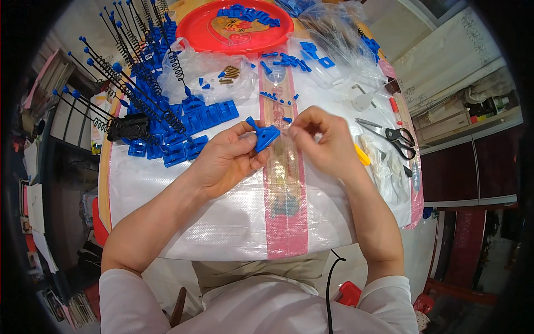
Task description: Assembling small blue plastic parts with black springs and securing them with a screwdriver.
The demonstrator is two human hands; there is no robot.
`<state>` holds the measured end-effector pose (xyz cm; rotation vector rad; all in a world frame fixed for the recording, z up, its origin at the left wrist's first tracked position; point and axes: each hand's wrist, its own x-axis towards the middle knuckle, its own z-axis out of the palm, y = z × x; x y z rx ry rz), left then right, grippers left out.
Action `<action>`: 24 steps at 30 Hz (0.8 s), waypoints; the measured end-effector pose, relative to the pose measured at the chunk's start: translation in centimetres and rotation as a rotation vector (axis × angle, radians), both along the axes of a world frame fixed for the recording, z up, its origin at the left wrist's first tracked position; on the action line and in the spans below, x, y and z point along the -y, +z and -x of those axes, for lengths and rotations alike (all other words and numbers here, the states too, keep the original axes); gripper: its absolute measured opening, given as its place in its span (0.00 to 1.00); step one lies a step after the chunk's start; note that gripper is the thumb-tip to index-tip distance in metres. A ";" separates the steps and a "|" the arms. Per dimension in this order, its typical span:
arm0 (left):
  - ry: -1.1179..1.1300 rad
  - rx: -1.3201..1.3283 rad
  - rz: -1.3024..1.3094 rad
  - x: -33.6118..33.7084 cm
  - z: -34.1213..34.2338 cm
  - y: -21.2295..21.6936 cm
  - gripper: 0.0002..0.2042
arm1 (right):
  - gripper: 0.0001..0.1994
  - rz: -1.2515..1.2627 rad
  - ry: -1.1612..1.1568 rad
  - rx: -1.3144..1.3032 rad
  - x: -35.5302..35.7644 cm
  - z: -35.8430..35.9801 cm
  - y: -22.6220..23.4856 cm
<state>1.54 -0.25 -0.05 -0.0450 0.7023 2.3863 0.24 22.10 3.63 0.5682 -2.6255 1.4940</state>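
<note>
Over the middle of the table, my left hand (223, 160) grips a small blue plastic wedge-shaped part (267, 137) between thumb and fingers. A narrow blue piece sticks up at its upper left side. Just to the right, my right hand (329, 146) is closed, with thumb and index finger pinched together. Whatever they hold, if anything, is too small or hidden to make out. A tiny blue peg (287, 119) shows beside the right fingertips. Farther off, several small blue pegs (270, 96) lie scattered on the white and pink woven sheet (222, 222).
Blue bases with black springy rods (147, 106) crowd the left, beside blue blocks (208, 117). Brass-coloured pins (229, 74) lie on a clear bag. Behind stands a red basin (192, 33) holding blue parts. On the right are black-handled scissors (401, 142) and a yellow tool (362, 155).
</note>
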 end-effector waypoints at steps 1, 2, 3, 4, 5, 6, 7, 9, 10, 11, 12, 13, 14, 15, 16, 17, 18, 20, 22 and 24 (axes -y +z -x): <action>-0.010 -0.016 0.000 0.2 0.0 -0.1 0.19 | 0.05 -0.016 -0.056 -0.030 -0.3 0.3 0.2; -0.021 -0.033 0.000 0.2 0.1 -0.1 0.20 | 0.05 -0.067 -0.115 -0.099 -0.7 0.6 0.2; -0.014 -0.029 0.013 0.1 0.0 0.0 0.21 | 0.05 -0.119 -0.173 -0.168 -1.1 0.9 0.3; -0.008 -0.024 0.027 0.0 0.0 0.3 0.22 | 0.04 -0.170 -0.232 -0.237 -1.4 1.2 0.2; -0.003 -0.022 0.041 -0.1 0.0 0.5 0.23 | 0.04 -0.191 -0.240 -0.294 -1.7 1.5 0.0; -0.017 -0.042 0.027 -0.1 0.0 0.3 0.24 | 0.04 -0.224 -0.232 -0.355 -1.8 1.8 -0.4; -0.031 -0.063 0.013 -0.1 0.1 0.0 0.24 | 0.05 -0.257 -0.223 -0.416 -2.0 2.0 -0.7; -0.039 -0.084 0.016 0.1 0.1 -0.2 0.25 | 0.05 -0.320 -0.185 -0.482 -1.8 2.1 -0.9; -0.036 -0.088 0.031 0.1 0.1 -0.2 0.25 | 0.06 -0.352 -0.158 -0.490 -1.4 2.0 -1.0; -0.034 -0.091 0.044 0.1 0.1 -0.2 0.25 | 0.07 -0.387 -0.132 -0.497 -1.2 1.8 -1.0; -0.036 -0.100 0.044 0.1 0.1 -0.2 0.25 | 0.06 -0.399 -0.132 -0.497 -0.9 1.6 -1.1; -0.037 -0.109 0.043 0.1 0.2 -0.3 0.25 | 0.06 -0.410 -0.132 -0.497 -0.7 1.5 -1.2; -0.036 -0.118 0.043 0.1 0.2 -0.3 0.25 | 0.06 -0.421 -0.130 -0.496 -0.5 1.4 -1.3; -0.045 -0.137 0.044 0.1 0.2 -0.4 0.25 | 0.05 -0.426 -0.141 -0.495 -0.7 1.5 -1.4; -0.054 -0.155 0.046 0.2 0.3 -0.5 0.25 | 0.05 -0.431 -0.152 -0.493 -1.0 1.7 -1.5; -0.062 -0.173 0.046 0.2 0.3 -0.7 0.25 | 0.04 -0.437 -0.161 -0.491 -1.2 1.8 -1.4; -0.054 -0.203 0.095 0.1 0.2 -0.6 0.25 | 0.05 -0.392 -0.203 -0.454 -1.2 1.8 -1.3; -0.038 -0.264 0.200 -0.1 -0.1 -0.5 0.25 | 0.08 -0.296 -0.285 -0.380 -1.1 1.6 -0.8; -0.024 -0.272 0.236 0.0 -0.4 -0.5 0.25 | 0.12 -0.325 -0.319 -0.316 -0.9 1.3 0.2; -0.020 -0.278 0.251 -0.3 -0.3 -0.2 0.25 | 0.15 -0.256 -0.355 -0.264 -1.4 1.2 1.0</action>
